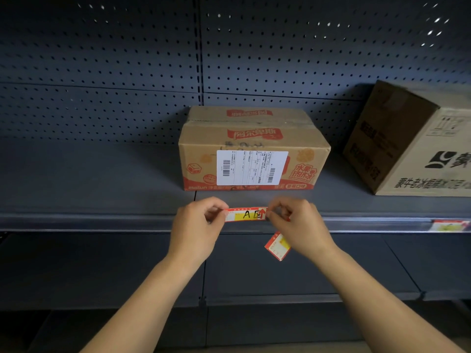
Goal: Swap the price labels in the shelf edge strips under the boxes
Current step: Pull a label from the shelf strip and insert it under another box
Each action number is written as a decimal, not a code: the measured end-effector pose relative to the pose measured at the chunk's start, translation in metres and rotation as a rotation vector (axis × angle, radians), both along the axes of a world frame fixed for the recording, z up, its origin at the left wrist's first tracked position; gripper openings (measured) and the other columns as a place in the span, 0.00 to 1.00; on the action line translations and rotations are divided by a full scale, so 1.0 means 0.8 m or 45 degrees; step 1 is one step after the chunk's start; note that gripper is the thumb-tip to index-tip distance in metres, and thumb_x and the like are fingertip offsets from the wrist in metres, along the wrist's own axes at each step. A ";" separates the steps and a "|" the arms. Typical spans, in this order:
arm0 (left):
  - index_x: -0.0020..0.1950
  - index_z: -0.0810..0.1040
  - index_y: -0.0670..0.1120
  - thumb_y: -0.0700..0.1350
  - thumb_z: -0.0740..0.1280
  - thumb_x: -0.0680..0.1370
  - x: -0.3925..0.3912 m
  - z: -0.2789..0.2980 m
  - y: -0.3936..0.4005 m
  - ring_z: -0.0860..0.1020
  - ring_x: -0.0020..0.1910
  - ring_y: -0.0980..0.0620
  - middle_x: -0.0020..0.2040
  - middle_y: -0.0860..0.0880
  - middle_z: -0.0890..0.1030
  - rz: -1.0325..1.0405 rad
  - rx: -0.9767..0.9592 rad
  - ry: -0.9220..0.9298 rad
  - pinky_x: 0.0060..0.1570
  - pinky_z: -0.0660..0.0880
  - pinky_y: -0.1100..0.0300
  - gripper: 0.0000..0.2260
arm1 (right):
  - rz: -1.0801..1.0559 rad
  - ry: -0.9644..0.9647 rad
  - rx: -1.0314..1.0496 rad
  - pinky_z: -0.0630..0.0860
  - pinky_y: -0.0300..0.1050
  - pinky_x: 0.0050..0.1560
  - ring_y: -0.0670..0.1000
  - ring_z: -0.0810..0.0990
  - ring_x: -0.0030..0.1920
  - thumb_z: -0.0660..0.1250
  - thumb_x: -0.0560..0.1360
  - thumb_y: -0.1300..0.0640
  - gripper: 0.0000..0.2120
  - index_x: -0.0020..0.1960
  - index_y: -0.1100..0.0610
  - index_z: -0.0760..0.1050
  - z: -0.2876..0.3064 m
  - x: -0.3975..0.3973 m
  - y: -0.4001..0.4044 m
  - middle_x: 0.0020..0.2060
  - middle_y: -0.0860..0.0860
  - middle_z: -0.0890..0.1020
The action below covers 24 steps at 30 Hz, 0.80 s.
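A red and yellow price label marked "A" is stretched between my two hands at the shelf edge strip, right below the red-printed cardboard box. My left hand pinches its left end and my right hand pinches its right end. A second red and yellow label hangs below my right hand, tucked under its lower fingers. A third label sits in the strip at the far right, under the plain brown box.
The dark shelf has a perforated back panel. A lower shelf lies beneath my forearms. The two boxes stand apart, with a gap of shelf between them.
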<state>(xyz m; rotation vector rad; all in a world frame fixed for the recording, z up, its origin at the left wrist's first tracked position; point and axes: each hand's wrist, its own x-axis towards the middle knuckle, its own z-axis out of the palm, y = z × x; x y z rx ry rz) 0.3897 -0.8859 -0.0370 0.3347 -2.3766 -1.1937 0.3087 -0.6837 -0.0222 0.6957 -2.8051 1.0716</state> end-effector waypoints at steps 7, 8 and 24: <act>0.45 0.84 0.51 0.42 0.74 0.75 -0.002 -0.010 0.005 0.80 0.39 0.57 0.44 0.58 0.80 0.000 -0.237 0.103 0.37 0.81 0.53 0.04 | -0.002 0.107 0.050 0.76 0.50 0.32 0.49 0.76 0.30 0.71 0.76 0.56 0.06 0.41 0.48 0.79 -0.005 -0.003 0.002 0.24 0.45 0.71; 0.45 0.84 0.52 0.43 0.74 0.75 -0.001 -0.011 0.007 0.79 0.38 0.58 0.44 0.59 0.79 0.015 -0.293 0.094 0.35 0.80 0.54 0.04 | 0.003 0.119 0.054 0.77 0.50 0.31 0.49 0.76 0.30 0.71 0.75 0.56 0.06 0.41 0.48 0.78 -0.007 -0.003 0.002 0.24 0.44 0.71; 0.44 0.80 0.52 0.44 0.72 0.75 0.006 -0.008 0.013 0.75 0.36 0.56 0.42 0.58 0.78 0.039 -0.531 0.065 0.33 0.68 0.63 0.04 | -0.004 0.339 0.150 0.73 0.44 0.31 0.50 0.77 0.32 0.70 0.75 0.54 0.03 0.43 0.48 0.78 -0.006 0.006 0.007 0.27 0.40 0.71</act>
